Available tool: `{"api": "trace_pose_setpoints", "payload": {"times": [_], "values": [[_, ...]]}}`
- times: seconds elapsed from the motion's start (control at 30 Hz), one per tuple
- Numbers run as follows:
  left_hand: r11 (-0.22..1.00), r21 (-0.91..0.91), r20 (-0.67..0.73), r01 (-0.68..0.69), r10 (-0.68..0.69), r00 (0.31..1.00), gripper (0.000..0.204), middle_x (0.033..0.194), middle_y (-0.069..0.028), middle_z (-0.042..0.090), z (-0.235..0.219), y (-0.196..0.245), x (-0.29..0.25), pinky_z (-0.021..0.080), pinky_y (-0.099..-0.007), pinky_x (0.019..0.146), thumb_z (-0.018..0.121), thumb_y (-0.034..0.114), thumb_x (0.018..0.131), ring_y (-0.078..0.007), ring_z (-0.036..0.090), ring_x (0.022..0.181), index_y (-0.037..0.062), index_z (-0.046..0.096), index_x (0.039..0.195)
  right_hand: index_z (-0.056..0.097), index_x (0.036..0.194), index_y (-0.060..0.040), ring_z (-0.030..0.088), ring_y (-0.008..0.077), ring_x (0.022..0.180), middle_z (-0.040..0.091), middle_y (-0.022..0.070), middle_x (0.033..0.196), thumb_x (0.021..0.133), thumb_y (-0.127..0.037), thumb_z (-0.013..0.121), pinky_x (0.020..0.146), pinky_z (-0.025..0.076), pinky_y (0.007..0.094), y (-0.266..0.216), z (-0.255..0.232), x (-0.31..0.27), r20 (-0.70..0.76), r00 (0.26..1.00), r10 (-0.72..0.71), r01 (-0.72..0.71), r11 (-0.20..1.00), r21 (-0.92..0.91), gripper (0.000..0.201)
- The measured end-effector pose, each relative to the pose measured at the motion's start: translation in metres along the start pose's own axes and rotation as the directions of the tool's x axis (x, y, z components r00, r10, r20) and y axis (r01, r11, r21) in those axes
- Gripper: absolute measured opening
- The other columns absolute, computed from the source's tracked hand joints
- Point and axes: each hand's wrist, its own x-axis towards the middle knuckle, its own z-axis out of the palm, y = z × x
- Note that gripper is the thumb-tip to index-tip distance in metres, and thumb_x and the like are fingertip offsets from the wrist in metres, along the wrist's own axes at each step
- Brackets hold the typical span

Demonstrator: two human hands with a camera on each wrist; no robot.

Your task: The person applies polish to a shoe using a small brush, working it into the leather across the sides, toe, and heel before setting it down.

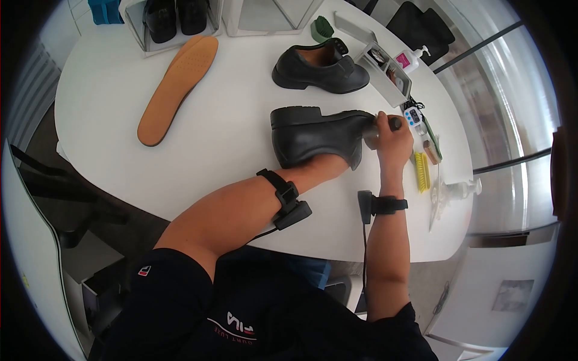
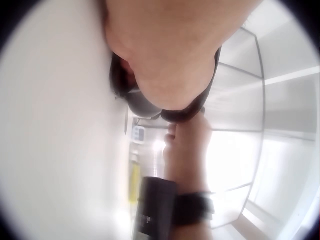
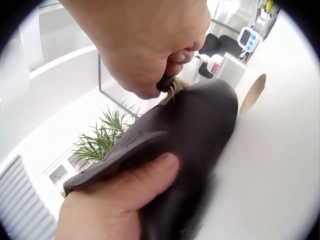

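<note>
A black leather shoe (image 1: 319, 133) lies tilted in front of me, its chunky heel and sole turned to the far side. My left hand (image 1: 328, 165) reaches to its opening and grips it, with the thumb (image 3: 152, 177) pressed along the outer leather in the right wrist view. The left fingers are hidden by the shoe. At the toe, my right hand (image 1: 394, 141) grips a small brush (image 3: 173, 90) by its dark handle. The brush's pale bristles meet the leather near the toe.
Another black shoe (image 1: 319, 69) stands just behind, and tan insoles (image 1: 174, 93) lie to the left. Along the right edge are a grey box (image 1: 388, 81), a timer (image 1: 413, 116), a pump bottle (image 1: 408, 60) and a yellow brush (image 1: 422, 172). A green brush (image 1: 322, 29) stands at the back.
</note>
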Motion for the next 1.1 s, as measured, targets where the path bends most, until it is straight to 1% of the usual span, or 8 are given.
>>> {"api": "trace_pose_setpoints", "payload": {"times": [0.1, 0.2, 0.27, 0.4, 0.53, 0.83, 0.9, 1.1], "values": [[0.979, 0.194, -0.038, -0.062, 0.071, 0.997, 0.029, 0.122, -0.0075, 0.063, 0.032, -0.052, 0.0, 0.05, -0.0344, 0.1, 0.053, 0.028, 0.111, -0.0199, 0.059, 0.119, 0.0064, 0.06, 0.13, 0.077, 0.098, -0.0103, 0.076, 0.0364, 0.077, 0.076, 0.0151, 0.078, 0.092, -0.048, 0.077, 0.072, 0.058, 0.0436, -0.019, 0.0, -0.013, -0.003, 1.0, -0.006, 0.006, 0.999, 0.04, 0.038], [0.936, 0.329, -0.004, -0.123, 0.131, 0.991, 0.033, 0.128, -0.0088, 0.062, 0.047, -0.073, -0.004, 0.048, -0.034, 0.106, 0.052, 0.029, 0.112, -0.0218, 0.057, 0.125, 0.0059, 0.058, 0.134, 0.077, 0.094, -0.0108, 0.074, 0.0333, 0.069, 0.075, 0.0134, 0.077, 0.09, -0.038, 0.082, 0.062, 0.057, 0.0413, -0.078, 0.001, -0.051, 0.028, 0.952, -0.306, 0.302, 0.948, 0.101, 0.028], [0.943, -0.33, 0.15, -0.032, 0.086, 0.985, 0.033, 0.133, -0.0127, 0.059, 0.035, -0.077, -0.006, 0.046, -0.0352, 0.11, 0.055, 0.025, 0.11, -0.0234, 0.054, 0.13, 0.0047, 0.056, 0.136, 0.075, 0.09, -0.0088, 0.073, 0.0307, 0.069, 0.076, 0.0096, 0.082, 0.085, -0.031, 0.085, 0.06, 0.057, 0.0385, -0.097, 0.0, -0.061, 0.052, 0.881, -0.471, 0.428, 0.838, 0.338, 0.025], [0.978, -0.173, 0.056, -0.113, 0.124, 0.991, 0.031, 0.123, -0.0122, 0.062, 0.025, -0.058, 0.004, 0.049, -0.0352, 0.102, 0.059, 0.023, 0.106, -0.0242, 0.058, 0.12, 0.0047, 0.059, 0.132, 0.075, 0.093, -0.008, 0.073, 0.0326, 0.07, 0.075, 0.0106, 0.082, 0.085, -0.031, 0.085, 0.06, 0.056, 0.0392, -0.095, -0.004, -0.053, 0.065, 0.77, -0.635, 0.556, 0.717, 0.421, 0.026], [0.982, 0.041, -0.126, -0.184, 0.188, 0.974, 0.028, 0.11, -0.0115, 0.067, 0.016, -0.038, 0.011, 0.053, -0.0353, 0.092, 0.064, 0.019, 0.102, -0.0252, 0.065, 0.107, 0.0047, 0.063, 0.126, 0.076, 0.099, -0.0062, 0.075, 0.0327, 0.072, 0.077, 0.0134, 0.08, 0.09, -0.039, 0.082, 0.071, 0.058, 0.0398, -0.041, 0.006, -0.021, 0.053, 0.996, -0.07, 0.05, 0.946, 0.32, 0.035], [0.926, 0.342, -0.143, -0.162, 0.222, 0.965, 0.027, 0.108, -0.0125, 0.068, 0.023, -0.056, -0.001, 0.054, -0.0359, 0.089, 0.064, 0.019, 0.102, -0.0253, 0.066, 0.101, 0.0049, 0.067, 0.125, 0.075, 0.101, 0.0029, 0.065, 0.0135, 0.066, 0.071, 0.0056, 0.076, 0.094, -0.037, 0.082, 0.063, 0.052, 0.0288, 0.041, 0.031, -0.005, 0.111, 0.904, 0.412, -0.363, 0.608, 0.706, 0.041], [0.224, 0.923, 0.213, -0.314, 0.382, 0.899, 0.029, 0.118, -0.0159, 0.069, 0.028, -0.098, -0.003, 0.054, -0.0385, 0.097, 0.059, 0.016, 0.105, -0.0281, 0.065, 0.113, 0.004, 0.067, 0.13, 0.076, 0.101, 0.0015, 0.062, 0.0111, 0.064, 0.068, 0.0027, 0.074, 0.094, -0.038, 0.083, 0.06, 0.049, 0.0272, 0.045, 0.031, -0.005, 0.149, 0.884, 0.443, -0.395, 0.537, 0.745, 0.041], [0.468, 0.825, 0.14, -0.317, 0.375, 0.917, 0.031, 0.133, -0.0181, 0.068, -0.001, -0.079, -0.001, 0.051, -0.0433, 0.107, 0.057, 0.015, 0.105, -0.0325, 0.064, 0.125, 0.0054, 0.069, 0.132, 0.075, 0.102, 0.0, 0.057, 0.01, 0.056, 0.066, 0.0029, 0.072, 0.095, -0.038, 0.082, 0.05, 0.043, 0.0259, 0.055, 0.025, -0.002, 0.311, 0.829, 0.464, -0.505, 0.384, 0.773, 0.04]]}}
